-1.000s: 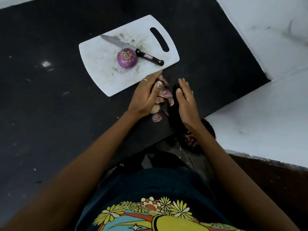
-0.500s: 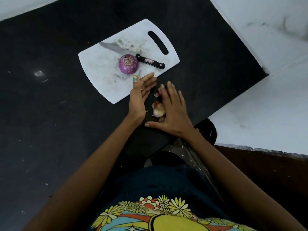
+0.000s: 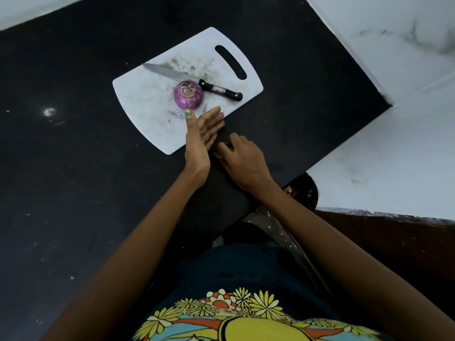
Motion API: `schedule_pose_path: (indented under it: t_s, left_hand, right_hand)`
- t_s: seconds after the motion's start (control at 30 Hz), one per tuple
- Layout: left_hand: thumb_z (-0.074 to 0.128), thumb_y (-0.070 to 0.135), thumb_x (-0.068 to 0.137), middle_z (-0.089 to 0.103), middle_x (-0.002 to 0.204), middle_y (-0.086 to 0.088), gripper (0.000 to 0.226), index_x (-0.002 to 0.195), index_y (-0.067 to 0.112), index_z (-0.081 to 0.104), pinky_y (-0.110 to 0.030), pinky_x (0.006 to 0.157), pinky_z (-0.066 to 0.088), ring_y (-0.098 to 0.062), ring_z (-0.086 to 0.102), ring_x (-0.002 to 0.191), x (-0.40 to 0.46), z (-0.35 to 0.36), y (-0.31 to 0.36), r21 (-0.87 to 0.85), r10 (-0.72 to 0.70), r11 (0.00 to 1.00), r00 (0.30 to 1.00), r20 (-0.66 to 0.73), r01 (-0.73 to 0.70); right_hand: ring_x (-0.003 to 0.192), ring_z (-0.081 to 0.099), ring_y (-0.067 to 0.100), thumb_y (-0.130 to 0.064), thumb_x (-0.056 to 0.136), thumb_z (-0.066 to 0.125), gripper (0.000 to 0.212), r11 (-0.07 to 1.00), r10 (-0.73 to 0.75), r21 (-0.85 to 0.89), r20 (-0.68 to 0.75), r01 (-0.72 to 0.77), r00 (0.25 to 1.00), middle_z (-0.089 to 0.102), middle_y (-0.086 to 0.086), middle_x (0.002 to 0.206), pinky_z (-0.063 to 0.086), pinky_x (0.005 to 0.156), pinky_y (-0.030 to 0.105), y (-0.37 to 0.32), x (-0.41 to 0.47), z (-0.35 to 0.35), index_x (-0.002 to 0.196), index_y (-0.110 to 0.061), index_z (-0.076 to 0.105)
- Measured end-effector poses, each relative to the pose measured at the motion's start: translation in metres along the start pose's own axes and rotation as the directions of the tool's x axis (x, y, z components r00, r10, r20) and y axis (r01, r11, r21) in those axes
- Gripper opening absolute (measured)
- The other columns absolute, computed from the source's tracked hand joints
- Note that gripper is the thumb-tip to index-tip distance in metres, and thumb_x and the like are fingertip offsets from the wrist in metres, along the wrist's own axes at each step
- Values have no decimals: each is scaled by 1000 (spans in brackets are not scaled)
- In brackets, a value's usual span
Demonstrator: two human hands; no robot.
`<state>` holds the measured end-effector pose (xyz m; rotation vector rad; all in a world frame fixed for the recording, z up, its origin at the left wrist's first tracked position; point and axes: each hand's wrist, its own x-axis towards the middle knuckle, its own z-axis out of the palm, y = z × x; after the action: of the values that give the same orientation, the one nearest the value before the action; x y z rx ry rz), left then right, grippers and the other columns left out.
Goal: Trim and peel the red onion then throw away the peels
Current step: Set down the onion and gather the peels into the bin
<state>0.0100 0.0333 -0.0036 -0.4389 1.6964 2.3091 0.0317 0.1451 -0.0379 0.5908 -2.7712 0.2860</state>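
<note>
Two hands, one pile of onion skin, and a bin that's barely in reach

Both hands are down on the black counter [image 3: 73, 168] just off the near edge of the white cutting board [image 3: 147, 119], so I'd say this is the gather-the-peels stage. The red onion [image 3: 188, 95] sits peeled and trimmed on the board with its cut end facing up, touching the knife [image 3: 197, 81] that lies behind it.

What could go wrong: papery skins are light and flaky, so if the right hand lifts without a tight hold, bits will likely drop on the counter or the floor on the way to the dark bin [image 3: 304, 190] past the counter's corner. The left thumb is also right up against the onion, and a careless sweep could nudge it into the knife or roll it off the board.

Fingers now. The left hand [image 3: 199, 141] is flat and on edge like a little wall, fingers straight and pressed together, holding nothing, fingertips over the board's edge. The right hand [image 3: 242, 158] is palm down, fingers curled in, bunched over a tiny bit of reddish peel [image 3: 225, 143] peeking out at the fingertips. Whether it really has a grip on the peels or is just covering them, I can't tell.
</note>
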Motion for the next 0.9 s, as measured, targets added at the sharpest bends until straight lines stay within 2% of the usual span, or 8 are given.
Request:
schedule_pose_path:
  t_s: [0.23,0.37,0.47,0.53,0.63,0.73,0.8,0.9]
  left_hand:
    - [4,47,101,62,127,-8,70,126,10,58,-31,106,42,-19,59,119,0,0,4,-32,-15,999,1000,-15,15]
    - [4,50,100,62,128,-7,71,124,12,59,-31,107,41,-19,59,119,1,-1,7,-52,-40,998,999,-21,39]
    - [6,51,100,62,129,-8,72,126,9,59,-30,105,41,-19,59,119,-2,0,7,-61,-45,997,999,-26,43]
    - [6,51,100,62,129,-7,73,128,9,58,-28,105,40,-17,59,119,-5,1,6,-67,-49,997,999,-21,48]
    - [5,53,99,61,132,-6,73,129,11,57,-29,108,37,-16,58,120,-8,0,6,-65,-64,996,998,-4,63]
    - [5,54,98,61,132,-5,74,129,12,58,-30,109,36,-15,58,120,-9,0,6,-68,-79,995,997,2,79]
    - [5,55,98,60,133,-4,75,129,11,57,-30,109,35,-15,58,120,-9,0,6,-71,-93,993,996,14,93]
    - [6,56,98,59,135,-4,75,131,11,55,-30,110,33,-14,56,122,-11,2,6,-53,-112,992,992,55,115]
  right_hand:
    - [41,48,20,-25,87,49,15,999,-39,5,-22,39,999,56,8,66,20,38,21,8,16,0,84,-15,38]
    - [38,50,21,-27,86,47,15,1000,-28,7,-36,28,999,58,6,63,21,35,21,11,19,2,80,-14,47]
    - [44,54,24,-28,89,47,26,991,117,80,-63,-112,991,60,9,66,31,37,25,12,22,6,74,-9,57]
    - [55,51,20,-26,92,49,26,909,336,266,-14,-320,942,59,10,69,33,50,29,10,29,-1,75,-7,53]
    - [49,42,2,-23,91,56,28,518,682,623,113,-586,723,49,-3,57,32,51,21,13,39,-15,66,-13,49]
    - [35,34,6,-26,92,56,31,-110,788,816,419,-567,451,43,-1,53,26,36,19,23,39,-32,64,-16,47]
    - [28,30,5,-24,92,57,29,-428,700,786,600,-446,386,43,1,54,20,31,13,34,33,-42,67,-13,47]
    - [26,29,3,-23,92,57,27,-642,587,709,699,-292,408,45,0,54,21,28,13,44,23,-54,70,-13,47]
